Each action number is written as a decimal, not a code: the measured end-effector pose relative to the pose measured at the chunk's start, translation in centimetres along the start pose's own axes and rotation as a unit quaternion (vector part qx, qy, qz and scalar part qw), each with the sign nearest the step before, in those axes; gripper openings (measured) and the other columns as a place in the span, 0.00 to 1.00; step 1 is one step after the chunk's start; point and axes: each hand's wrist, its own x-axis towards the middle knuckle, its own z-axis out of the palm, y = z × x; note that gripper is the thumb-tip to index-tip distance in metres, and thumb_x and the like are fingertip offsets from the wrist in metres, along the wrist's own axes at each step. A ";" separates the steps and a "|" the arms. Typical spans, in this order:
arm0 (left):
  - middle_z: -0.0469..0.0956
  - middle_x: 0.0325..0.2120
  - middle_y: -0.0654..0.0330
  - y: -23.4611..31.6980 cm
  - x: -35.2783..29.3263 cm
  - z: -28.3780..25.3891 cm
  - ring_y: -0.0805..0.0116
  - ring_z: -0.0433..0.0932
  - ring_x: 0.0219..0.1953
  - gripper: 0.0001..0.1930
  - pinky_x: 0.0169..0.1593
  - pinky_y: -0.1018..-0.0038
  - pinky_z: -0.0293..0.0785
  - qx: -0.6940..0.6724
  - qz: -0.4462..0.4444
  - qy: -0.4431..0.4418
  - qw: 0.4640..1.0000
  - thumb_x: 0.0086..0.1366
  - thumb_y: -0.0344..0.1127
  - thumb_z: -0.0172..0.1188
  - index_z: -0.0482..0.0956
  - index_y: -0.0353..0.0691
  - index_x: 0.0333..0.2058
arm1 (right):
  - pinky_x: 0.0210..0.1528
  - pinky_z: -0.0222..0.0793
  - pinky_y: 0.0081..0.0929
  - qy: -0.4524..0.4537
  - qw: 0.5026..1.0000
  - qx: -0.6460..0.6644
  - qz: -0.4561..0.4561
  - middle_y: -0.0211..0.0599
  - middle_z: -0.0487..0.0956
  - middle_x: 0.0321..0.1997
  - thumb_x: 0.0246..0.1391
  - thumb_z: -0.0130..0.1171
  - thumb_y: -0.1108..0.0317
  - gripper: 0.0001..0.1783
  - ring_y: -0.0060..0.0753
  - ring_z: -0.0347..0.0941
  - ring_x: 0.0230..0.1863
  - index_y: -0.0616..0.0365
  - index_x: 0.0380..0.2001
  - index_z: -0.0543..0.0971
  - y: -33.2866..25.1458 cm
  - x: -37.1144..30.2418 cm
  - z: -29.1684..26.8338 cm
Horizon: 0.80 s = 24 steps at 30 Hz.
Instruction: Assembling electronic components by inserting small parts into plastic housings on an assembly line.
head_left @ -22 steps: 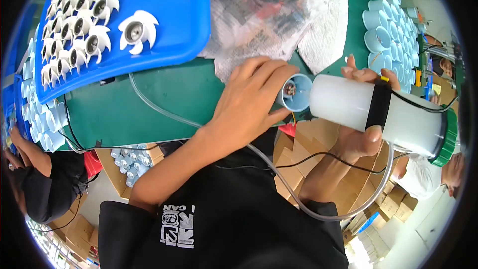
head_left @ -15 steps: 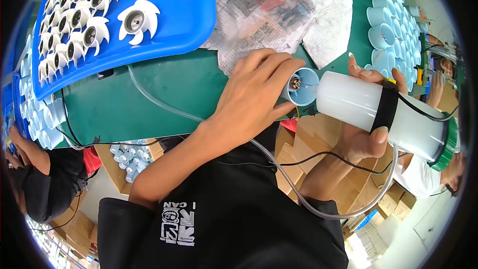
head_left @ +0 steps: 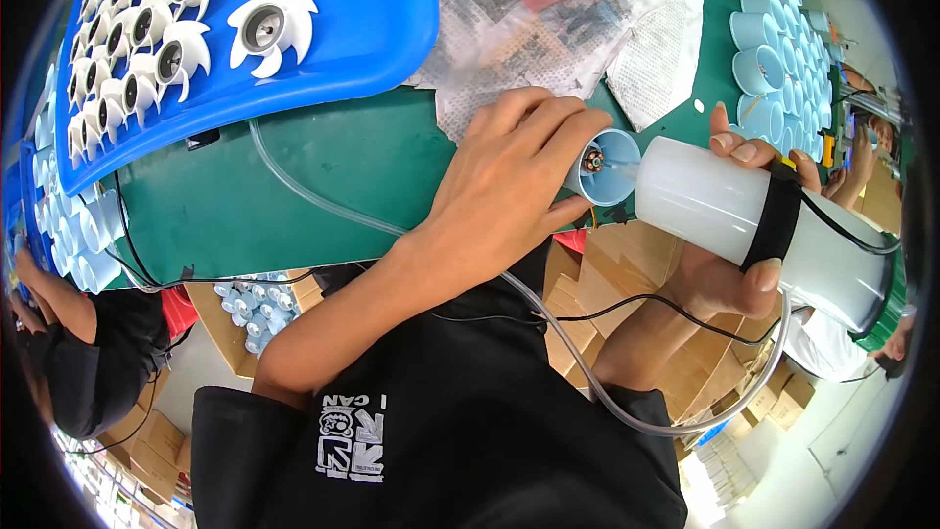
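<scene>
My left hand [head_left: 514, 181] is closed around a light blue cup-shaped housing [head_left: 617, 183], its open end facing right. Inside it shows a small round part with copper-coloured windings. My right hand [head_left: 732, 274] grips a white translucent bottle [head_left: 700, 194], which lies nearly level with its green cap [head_left: 887, 294] at the far right. A black strap [head_left: 771, 216] wraps the bottle, and a clear hose [head_left: 676, 429] and a black cable run from it. The bottle's clear, narrow tip points into the housing's mouth; exactly where it ends is hard to make out.
A blue tray [head_left: 362, 49] of white fan impellers [head_left: 264, 27] stands at the far left. Printed papers [head_left: 534, 29] lie behind my hands on the green table [head_left: 186, 220]. Stacked light blue housings [head_left: 759, 69] stand far right. Below the table are cardboard boxes [head_left: 627, 279]; people sit at both sides.
The whole view has shifted slightly, so the table things appear a little displaced. My hands, the housing and the bottle keep about the same positions relative to one another.
</scene>
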 end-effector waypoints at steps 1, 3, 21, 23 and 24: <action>0.73 0.46 0.60 0.0 0.0 0.1 0.57 0.68 0.51 0.32 0.55 0.63 0.65 0.001 0.003 0.004 1.000 0.41 0.28 0.71 0.72 0.42 0.49 | 0.66 0.43 0.67 -0.002 1.000 0.000 0.001 0.51 0.72 0.44 0.39 0.62 0.40 0.49 0.52 0.71 0.48 0.57 0.60 0.61 0.0 0.0 -0.1; 0.73 0.46 0.60 -0.1 0.0 0.1 0.57 0.68 0.50 0.32 0.54 0.62 0.65 -0.001 0.002 0.003 1.000 0.41 0.28 0.71 0.72 0.42 0.49 | 0.66 0.42 0.67 -0.020 1.000 0.004 -0.006 0.51 0.72 0.43 0.38 0.63 0.41 0.49 0.52 0.71 0.47 0.57 0.60 0.62 0.2 0.2 -0.3; 0.73 0.46 0.61 -0.1 0.0 0.0 0.57 0.68 0.50 0.30 0.53 0.63 0.66 -0.012 0.003 0.004 1.000 0.42 0.28 0.70 0.72 0.42 0.48 | 0.60 0.57 0.66 -0.021 0.998 -0.054 0.012 0.55 0.74 0.41 0.30 0.72 0.39 0.58 0.57 0.73 0.47 0.62 0.58 0.57 -1.1 -0.3 0.1; 0.73 0.46 0.61 -0.1 -0.1 0.0 0.57 0.68 0.50 0.30 0.53 0.63 0.66 -0.013 0.003 0.006 1.000 0.42 0.28 0.70 0.72 0.42 0.48 | 0.57 0.62 0.64 -0.008 0.999 -0.031 0.003 0.54 0.74 0.40 0.26 0.76 0.38 0.62 0.58 0.74 0.46 0.62 0.57 0.56 -0.8 -0.3 0.0; 0.73 0.46 0.61 -0.1 0.0 0.0 0.57 0.68 0.50 0.30 0.53 0.63 0.66 -0.012 0.005 0.006 1.000 0.42 0.28 0.70 0.72 0.41 0.48 | 0.57 0.61 0.65 0.008 0.999 -0.040 0.005 0.55 0.74 0.40 0.28 0.75 0.39 0.60 0.57 0.74 0.45 0.62 0.57 0.56 -0.9 -0.3 0.1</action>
